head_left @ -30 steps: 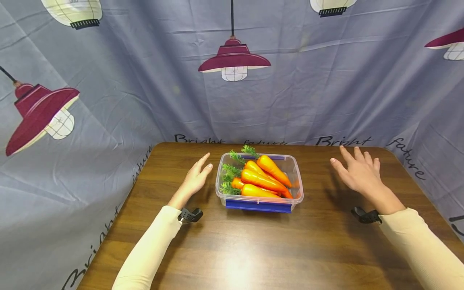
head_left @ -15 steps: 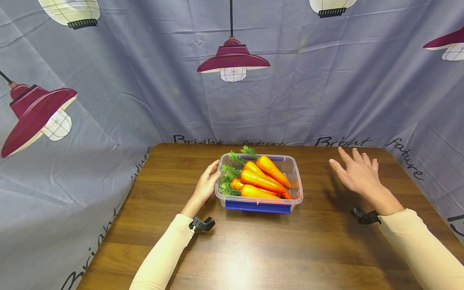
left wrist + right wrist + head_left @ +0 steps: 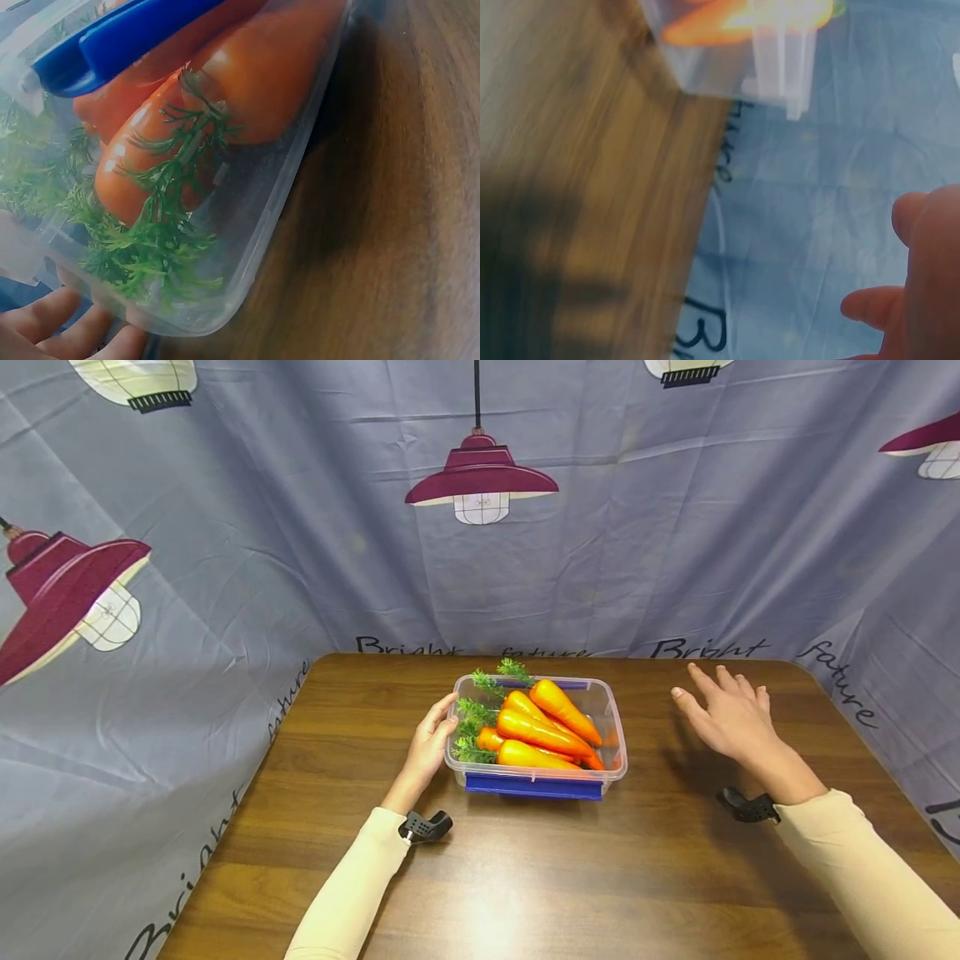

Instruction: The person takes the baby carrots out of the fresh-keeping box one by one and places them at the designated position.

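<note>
A clear plastic food box [image 3: 613, 727] with a blue front latch [image 3: 534, 786] stands on the wooden table in the head view. Several orange carrots [image 3: 546, 732] lie in it, their green leafy tops [image 3: 472, 720] toward its left end. My left hand [image 3: 425, 752] is at that end, fingers and thumb loosely extended against the wall near the rim. In the left wrist view its fingertips [image 3: 79, 330] lie along the outside of the box. My right hand [image 3: 733, 718] hovers above the table to the right of the box, fingers spread and holding nothing.
The brown wooden table [image 3: 570, 877] extends in front of the box and to both sides. A grey-blue curtain [image 3: 352, 552] printed with lamps and lettering hangs behind the table and along its sides. Each wrist carries a black camera mount [image 3: 427, 827].
My left hand has moved right, from beside the box to its left wall. My right hand has shifted slightly left. The box and carrots stay in place.
</note>
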Demonstrator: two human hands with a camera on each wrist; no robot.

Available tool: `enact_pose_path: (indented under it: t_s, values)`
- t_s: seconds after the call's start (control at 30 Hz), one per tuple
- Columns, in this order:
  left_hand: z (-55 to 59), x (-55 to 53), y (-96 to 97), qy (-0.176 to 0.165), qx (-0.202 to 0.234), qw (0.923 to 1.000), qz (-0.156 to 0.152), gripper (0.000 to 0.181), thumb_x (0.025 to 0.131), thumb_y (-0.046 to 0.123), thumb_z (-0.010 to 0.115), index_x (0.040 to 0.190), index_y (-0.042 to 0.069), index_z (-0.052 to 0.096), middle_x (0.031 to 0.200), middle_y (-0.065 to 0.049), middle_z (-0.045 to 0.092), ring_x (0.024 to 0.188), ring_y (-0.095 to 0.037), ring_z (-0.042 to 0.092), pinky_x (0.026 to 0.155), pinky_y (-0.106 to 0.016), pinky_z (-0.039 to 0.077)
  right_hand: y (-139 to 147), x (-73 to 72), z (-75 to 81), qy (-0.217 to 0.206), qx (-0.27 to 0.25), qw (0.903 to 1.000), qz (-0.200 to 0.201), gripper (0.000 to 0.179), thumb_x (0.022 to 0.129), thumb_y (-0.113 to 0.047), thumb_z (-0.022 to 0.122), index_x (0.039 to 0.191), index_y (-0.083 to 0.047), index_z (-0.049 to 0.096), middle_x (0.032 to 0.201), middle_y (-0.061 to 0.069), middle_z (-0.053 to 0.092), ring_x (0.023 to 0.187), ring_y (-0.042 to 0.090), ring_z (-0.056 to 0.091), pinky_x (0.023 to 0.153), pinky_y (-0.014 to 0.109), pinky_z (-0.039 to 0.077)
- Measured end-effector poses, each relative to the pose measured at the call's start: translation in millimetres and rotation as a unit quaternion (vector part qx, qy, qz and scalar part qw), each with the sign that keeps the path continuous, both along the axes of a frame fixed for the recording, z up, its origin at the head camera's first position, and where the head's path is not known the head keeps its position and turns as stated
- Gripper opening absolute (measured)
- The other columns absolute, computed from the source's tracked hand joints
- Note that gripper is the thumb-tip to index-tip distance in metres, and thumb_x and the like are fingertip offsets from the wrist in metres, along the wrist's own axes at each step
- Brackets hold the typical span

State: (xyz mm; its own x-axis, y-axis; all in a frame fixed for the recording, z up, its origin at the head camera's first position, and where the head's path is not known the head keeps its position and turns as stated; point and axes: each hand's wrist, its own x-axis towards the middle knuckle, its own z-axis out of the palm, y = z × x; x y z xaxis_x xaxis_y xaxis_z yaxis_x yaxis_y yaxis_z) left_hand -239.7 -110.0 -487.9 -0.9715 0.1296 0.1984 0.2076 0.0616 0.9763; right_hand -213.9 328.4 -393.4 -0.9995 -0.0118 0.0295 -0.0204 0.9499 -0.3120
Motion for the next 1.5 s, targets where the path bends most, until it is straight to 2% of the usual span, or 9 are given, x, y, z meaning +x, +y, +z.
enact_pose_path:
  t_s: [0.1, 0.23, 0.33, 0.6, 0.8, 0.93, 1.2, 1.4, 1.5]
  values:
    - [0.3, -0.1, -1.7, 0.002, 0.001, 1.0, -0.005, 0.047, 0.104, 0.002, 0.043, 0.15, -0.004, 0.042, 0.162, -0.025, 0.036, 0.154, -0.042, 0.026, 0.125, -0.057, 0.024, -8, -1.7, 2.4, 0.003, -0.009, 0.9998, 0.016, 0.077, 0.106, -0.06, 0.025, 0.163, -0.008, 0.021, 0.157, 0.045, 0.018, 0.139, 0.072, 0.015, 0.108, 0.084, 0.006]
    - [2.3, 0.5, -3.9, 0.0, -0.003, 1.0, -0.008, 0.047, 0.105, 0.003, 0.044, 0.151, -0.002, 0.042, 0.163, -0.023, 0.034, 0.154, -0.041, 0.025, 0.125, -0.057, 0.024, -20, -6.1, 4.3, 0.018, -0.023, 0.9988, 0.04, 0.074, 0.107, -0.056, 0.03, 0.162, -0.006, 0.023, 0.157, 0.044, 0.023, 0.141, 0.067, 0.022, 0.107, 0.083, 0.017]
    - [2.3, 0.1, -4.6, -0.002, -0.003, 0.9999, -0.01, 0.047, 0.105, 0.003, 0.045, 0.152, -0.001, 0.041, 0.164, -0.022, 0.033, 0.155, -0.04, 0.025, 0.125, -0.057, 0.024, -31, -8.1, 4.8, 0.027, -0.049, 0.997, 0.053, 0.073, 0.107, -0.051, 0.035, 0.161, -0.004, 0.024, 0.157, 0.042, 0.027, 0.142, 0.062, 0.027, 0.108, 0.079, 0.025]
    - [-0.2, -1.1, -2.2, -0.009, 0.005, 0.9999, -0.011, 0.047, 0.105, 0.004, 0.044, 0.152, -0.001, 0.04, 0.164, -0.022, 0.033, 0.153, -0.041, 0.028, 0.124, -0.056, 0.026, -72, -12.0, 13.2, 0.05, -0.124, 0.9869, 0.09, 0.068, 0.104, -0.041, 0.051, 0.159, -0.005, 0.031, 0.157, 0.033, 0.036, 0.141, 0.053, 0.038, 0.112, 0.07, 0.033]
    - [-2.6, -1.3, -0.1, -0.013, 0.003, 0.9999, -0.009, 0.048, 0.105, 0.005, 0.044, 0.153, 0.0, 0.04, 0.164, -0.021, 0.033, 0.152, -0.041, 0.031, 0.124, -0.055, 0.028, -102, -17.4, 15.9, 0.037, -0.136, 0.9812, 0.132, 0.068, 0.103, -0.04, 0.055, 0.158, -0.007, 0.034, 0.157, 0.027, 0.041, 0.142, 0.047, 0.041, 0.113, 0.067, 0.035]
    - [-2.7, -0.7, 0.6, -0.009, 0.001, 0.9999, -0.01, 0.049, 0.105, 0.006, 0.044, 0.153, 0.0, 0.04, 0.164, -0.022, 0.033, 0.152, -0.042, 0.031, 0.123, -0.057, 0.028, -116, -24.0, 13.6, 0.029, -0.137, 0.9781, 0.153, 0.065, 0.101, -0.035, 0.058, 0.156, -0.007, 0.038, 0.154, 0.025, 0.046, 0.137, 0.044, 0.047, 0.111, 0.064, 0.04]
    - [-1.2, -0.3, -0.2, -0.011, 0.007, 0.9999, -0.011, 0.049, 0.105, 0.004, 0.043, 0.153, 0.0, 0.04, 0.164, -0.022, 0.034, 0.151, -0.041, 0.032, 0.123, -0.056, 0.029, -135, -38.2, 1.7, -0.009, -0.155, 0.9733, 0.169, 0.063, 0.101, -0.031, 0.06, 0.155, -0.006, 0.04, 0.151, 0.025, 0.05, 0.13, 0.046, 0.055, 0.109, 0.061, 0.045]
    - [-2.5, -0.4, -1.3, -0.01, 0.009, 0.9998, -0.013, 0.049, 0.105, 0.003, 0.041, 0.154, -0.001, 0.039, 0.164, -0.022, 0.033, 0.149, -0.042, 0.035, 0.123, -0.056, 0.029, -143, -40.6, -8.2, -0.04, -0.187, 0.9664, 0.172, 0.062, 0.1, -0.027, 0.061, 0.154, -0.004, 0.04, 0.142, 0.03, 0.057, 0.121, 0.043, 0.065, 0.102, 0.056, 0.053]
    - [-3.0, 0.0, -1.2, -0.009, 0.011, 0.9998, -0.014, 0.049, 0.105, 0.003, 0.041, 0.153, -0.002, 0.039, 0.164, -0.023, 0.033, 0.148, -0.041, 0.036, 0.123, -0.055, 0.029, -146, -41.7, -13.5, -0.051, -0.187, 0.9667, 0.167, 0.061, 0.1, -0.026, 0.061, 0.153, -0.005, 0.04, 0.138, 0.029, 0.06, 0.119, 0.042, 0.066, 0.098, 0.054, 0.055]
